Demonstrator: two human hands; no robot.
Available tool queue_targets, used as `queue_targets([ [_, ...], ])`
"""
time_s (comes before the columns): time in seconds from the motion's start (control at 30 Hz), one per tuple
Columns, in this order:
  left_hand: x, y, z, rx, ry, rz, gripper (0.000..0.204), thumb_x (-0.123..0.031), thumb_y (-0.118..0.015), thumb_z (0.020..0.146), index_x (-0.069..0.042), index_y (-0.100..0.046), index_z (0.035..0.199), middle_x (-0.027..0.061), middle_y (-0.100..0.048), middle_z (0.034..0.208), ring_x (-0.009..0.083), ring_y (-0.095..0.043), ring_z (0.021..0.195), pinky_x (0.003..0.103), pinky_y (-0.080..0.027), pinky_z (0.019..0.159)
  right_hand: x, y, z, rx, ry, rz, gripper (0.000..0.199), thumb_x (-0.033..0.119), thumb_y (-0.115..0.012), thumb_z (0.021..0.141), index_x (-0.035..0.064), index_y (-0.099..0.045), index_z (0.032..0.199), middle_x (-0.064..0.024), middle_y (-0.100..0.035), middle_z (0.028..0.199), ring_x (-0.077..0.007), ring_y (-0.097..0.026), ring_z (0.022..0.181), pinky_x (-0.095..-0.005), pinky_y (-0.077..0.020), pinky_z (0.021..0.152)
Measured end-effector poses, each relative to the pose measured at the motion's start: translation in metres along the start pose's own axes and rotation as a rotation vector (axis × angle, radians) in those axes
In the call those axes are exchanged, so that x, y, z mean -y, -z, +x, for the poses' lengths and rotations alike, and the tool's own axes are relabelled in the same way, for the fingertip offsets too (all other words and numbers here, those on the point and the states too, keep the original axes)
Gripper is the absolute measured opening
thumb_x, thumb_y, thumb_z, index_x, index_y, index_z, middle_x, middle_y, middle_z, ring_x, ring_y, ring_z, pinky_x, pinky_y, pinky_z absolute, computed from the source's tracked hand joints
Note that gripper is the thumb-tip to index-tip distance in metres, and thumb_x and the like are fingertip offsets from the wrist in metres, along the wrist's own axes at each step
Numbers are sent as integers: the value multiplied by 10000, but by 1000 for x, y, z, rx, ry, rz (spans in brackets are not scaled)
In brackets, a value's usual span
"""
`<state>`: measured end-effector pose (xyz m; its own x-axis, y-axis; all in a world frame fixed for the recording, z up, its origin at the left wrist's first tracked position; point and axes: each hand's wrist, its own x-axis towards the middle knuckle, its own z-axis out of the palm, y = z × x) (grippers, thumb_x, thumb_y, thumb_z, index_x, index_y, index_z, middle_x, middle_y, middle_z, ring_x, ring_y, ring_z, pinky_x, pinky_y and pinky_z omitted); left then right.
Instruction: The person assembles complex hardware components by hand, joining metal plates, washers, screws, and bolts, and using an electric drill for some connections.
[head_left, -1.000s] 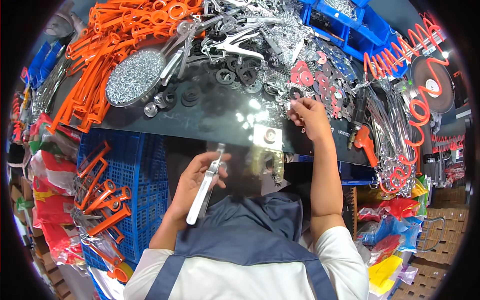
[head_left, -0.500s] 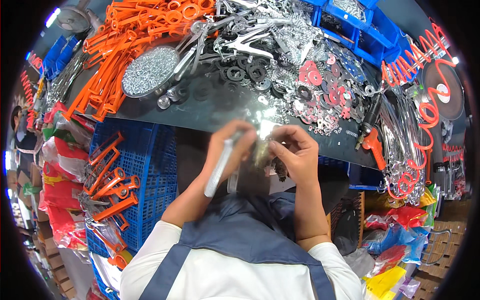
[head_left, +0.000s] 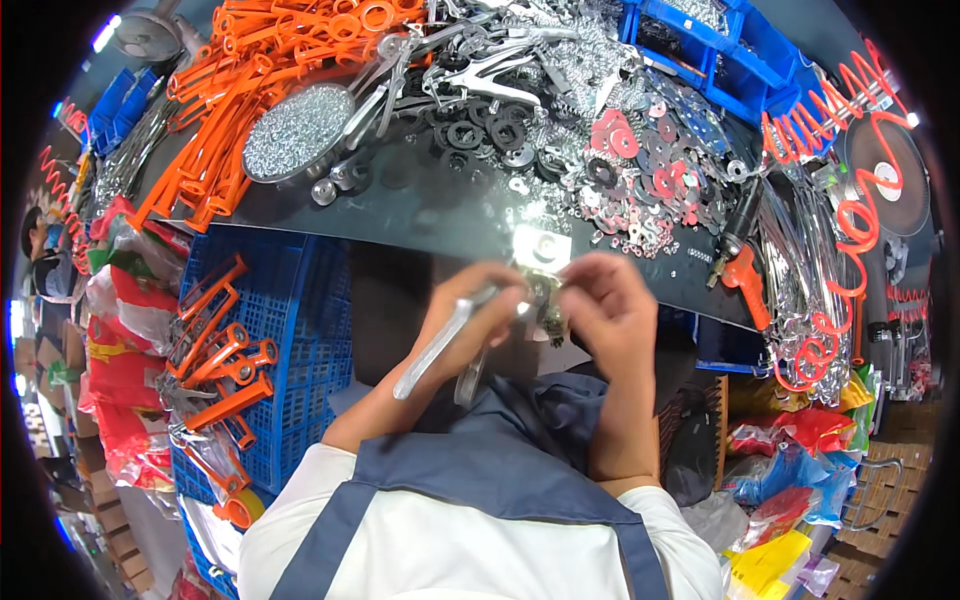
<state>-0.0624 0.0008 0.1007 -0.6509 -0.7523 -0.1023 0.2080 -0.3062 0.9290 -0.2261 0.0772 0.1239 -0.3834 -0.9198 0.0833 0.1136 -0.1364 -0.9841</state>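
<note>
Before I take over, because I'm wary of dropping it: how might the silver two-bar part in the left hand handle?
The silver two-bar part is probably stiff, as its bars look straight and metallic. Its shiny surface may feel slippery. The bars extend past the left hand, so it could tip that way.

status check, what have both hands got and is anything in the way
Left hand gripping silver two-armed part; right hand close by, hold unclear; loose washers on bench beyond, apart from hands.
</note>
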Motion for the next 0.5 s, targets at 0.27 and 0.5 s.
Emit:
queue_targets([
  [0.27, -11, -12, -10, 200, -219, 469, 710, 28, -674, 747, -76, -294, 1337, 125, -539, 1143, 245, -544, 1092, 353, -419, 959, -11, -15, -31, -254, 301, -143, 120, -73, -660, 769, -32, -607, 869, -86, -619, 847, -120, -603, 715, -229, -495, 626],
  [0.5, 7, 3, -15, 282, -406, 502, 586, 33, -575, 786, -42, -314, 1306, 190, -516, 1216, 272, -547, 1123, 401, -425, 965, -4, -19, -37, -143, 474, -532, 160, -74, -678, 725, -13, -614, 859, -108, -616, 826, -165, -612, 670, -258, -489, 594],
])
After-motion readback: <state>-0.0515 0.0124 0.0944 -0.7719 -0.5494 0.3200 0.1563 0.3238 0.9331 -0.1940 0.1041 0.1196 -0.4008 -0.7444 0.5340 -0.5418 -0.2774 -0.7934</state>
